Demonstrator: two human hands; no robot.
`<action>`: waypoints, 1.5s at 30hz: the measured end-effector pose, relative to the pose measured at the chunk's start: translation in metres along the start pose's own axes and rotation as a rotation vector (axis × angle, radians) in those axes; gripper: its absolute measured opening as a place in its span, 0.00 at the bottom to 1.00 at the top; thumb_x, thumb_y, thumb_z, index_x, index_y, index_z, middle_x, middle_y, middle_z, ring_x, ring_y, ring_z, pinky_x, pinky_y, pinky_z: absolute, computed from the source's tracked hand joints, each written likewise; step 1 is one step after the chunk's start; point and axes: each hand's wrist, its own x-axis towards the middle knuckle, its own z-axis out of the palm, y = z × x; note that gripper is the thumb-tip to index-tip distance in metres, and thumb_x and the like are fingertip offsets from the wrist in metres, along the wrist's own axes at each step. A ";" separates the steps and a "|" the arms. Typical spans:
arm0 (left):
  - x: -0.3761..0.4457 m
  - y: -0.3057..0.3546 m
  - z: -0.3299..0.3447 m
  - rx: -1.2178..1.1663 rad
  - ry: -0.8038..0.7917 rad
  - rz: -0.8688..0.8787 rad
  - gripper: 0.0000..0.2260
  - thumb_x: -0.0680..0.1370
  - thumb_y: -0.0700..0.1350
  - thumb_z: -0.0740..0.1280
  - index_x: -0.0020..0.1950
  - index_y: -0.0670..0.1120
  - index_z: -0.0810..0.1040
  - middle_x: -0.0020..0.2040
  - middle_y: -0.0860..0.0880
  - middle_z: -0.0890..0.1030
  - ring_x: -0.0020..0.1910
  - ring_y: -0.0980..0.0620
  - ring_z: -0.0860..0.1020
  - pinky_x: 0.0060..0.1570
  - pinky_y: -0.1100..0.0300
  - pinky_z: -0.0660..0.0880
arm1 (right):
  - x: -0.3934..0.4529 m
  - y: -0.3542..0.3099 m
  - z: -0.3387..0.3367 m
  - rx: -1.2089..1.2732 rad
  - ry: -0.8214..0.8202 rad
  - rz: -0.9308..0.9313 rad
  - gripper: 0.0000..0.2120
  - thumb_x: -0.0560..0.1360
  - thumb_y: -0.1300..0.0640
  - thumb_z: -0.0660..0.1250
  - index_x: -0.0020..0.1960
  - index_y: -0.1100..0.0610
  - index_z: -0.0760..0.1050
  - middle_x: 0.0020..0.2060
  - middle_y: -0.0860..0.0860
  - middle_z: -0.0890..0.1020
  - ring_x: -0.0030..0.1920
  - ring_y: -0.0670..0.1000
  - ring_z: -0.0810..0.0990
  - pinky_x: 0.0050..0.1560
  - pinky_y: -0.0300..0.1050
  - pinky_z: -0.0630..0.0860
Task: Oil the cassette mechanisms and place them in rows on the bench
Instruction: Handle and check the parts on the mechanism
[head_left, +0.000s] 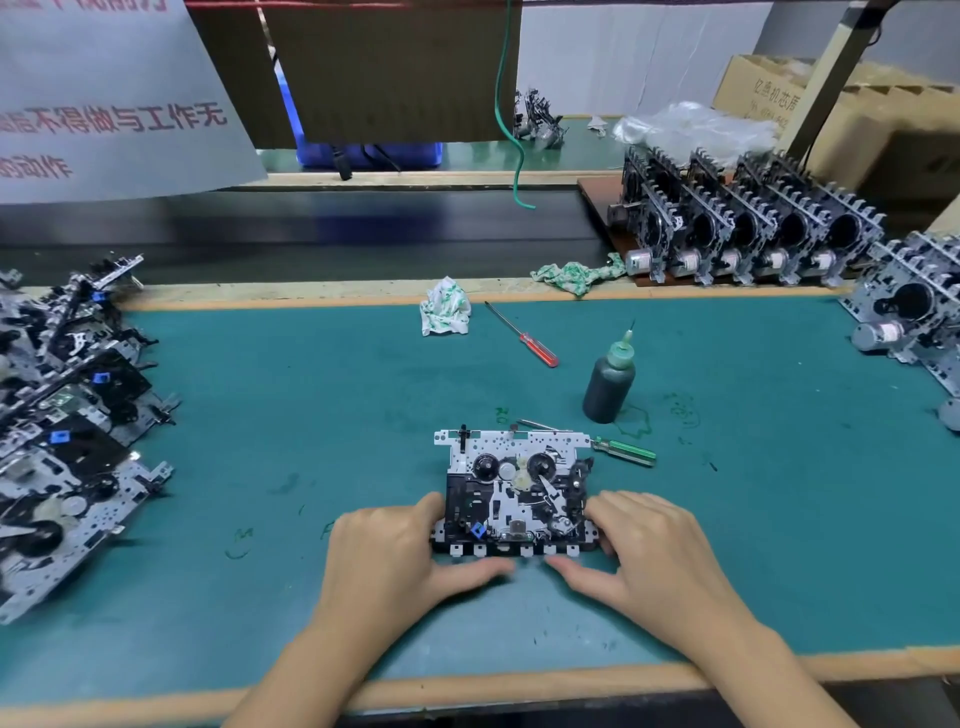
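Here, a cassette mechanism (514, 491) lies flat on the green bench mat (311, 389), the reference point for everything around it. Far to its left, a heap of mechanisms (72, 415) lies overlapped at the mat's edge. At its near left corner, the left hand (395, 551) holds the frame, fingers curled against its side and thumb stretched under the front edge. The right hand (654, 551) mirrors that hold at the near right corner. Touching its far right corner lies a green-handled screwdriver (618, 449); just beyond that stands the oil bottle (610, 382), needle tip up, with a red-handled screwdriver (524, 338) and a crumpled rag (445, 314) farther back. Well to the right and behind, upright mechanisms (748, 234) stand in rows. The risk, judged from this layout: lifting the unit could drag the green-handled screwdriver, and a careless reach could topple the bottle onto the mat.
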 end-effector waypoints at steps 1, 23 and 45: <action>0.000 -0.001 0.000 -0.015 -0.028 0.000 0.32 0.60 0.76 0.58 0.27 0.46 0.69 0.16 0.50 0.67 0.16 0.49 0.70 0.17 0.62 0.63 | 0.000 -0.001 0.000 -0.003 0.006 0.009 0.22 0.69 0.36 0.59 0.30 0.53 0.66 0.24 0.45 0.68 0.24 0.48 0.68 0.28 0.38 0.61; 0.011 -0.003 -0.017 -0.506 -0.119 -0.190 0.26 0.65 0.76 0.52 0.29 0.56 0.73 0.20 0.53 0.72 0.22 0.55 0.69 0.31 0.62 0.66 | 0.021 0.008 -0.026 0.658 -0.256 0.363 0.29 0.66 0.29 0.59 0.30 0.56 0.70 0.27 0.55 0.74 0.31 0.54 0.72 0.37 0.52 0.69; 0.075 -0.003 -0.028 -0.533 -0.032 0.066 0.15 0.76 0.61 0.55 0.55 0.58 0.76 0.54 0.63 0.76 0.58 0.63 0.70 0.58 0.64 0.66 | 0.062 0.013 -0.013 0.698 -0.191 0.319 0.17 0.66 0.40 0.72 0.50 0.42 0.71 0.47 0.39 0.77 0.52 0.41 0.75 0.52 0.33 0.69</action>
